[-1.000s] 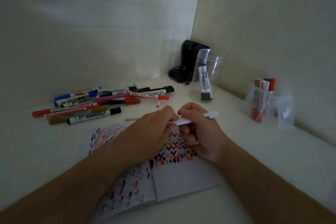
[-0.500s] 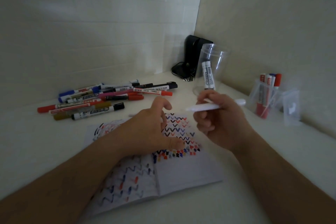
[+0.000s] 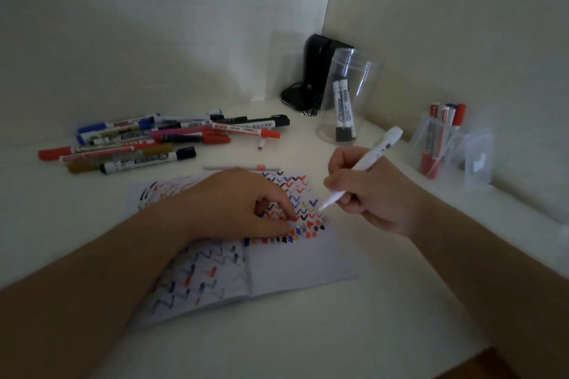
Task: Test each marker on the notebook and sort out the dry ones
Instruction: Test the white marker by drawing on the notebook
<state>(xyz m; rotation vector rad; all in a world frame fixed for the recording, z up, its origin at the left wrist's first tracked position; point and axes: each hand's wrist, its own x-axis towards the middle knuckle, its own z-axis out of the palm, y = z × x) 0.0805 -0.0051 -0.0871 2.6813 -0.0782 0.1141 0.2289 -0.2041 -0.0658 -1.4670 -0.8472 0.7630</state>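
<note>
An open notebook lies on the white table, its pages covered with coloured zigzag test marks. My left hand rests on the pages with its fingers curled under; what they hold, if anything, is hidden. My right hand grips an uncapped white marker like a pen, tilted, with its tip just at the right edge of the marks. A pile of several capped markers lies at the back left.
A clear cup with two markers stands at the back, in front of a black device. A clear holder with red and blue markers and a small plastic bag stand by the right wall. A thin pink-banded pen lies behind the notebook.
The two hands, together on the white marker a second ago, have parted. My left hand dropped onto the notebook, and my right hand turned the marker tip down to the page.
</note>
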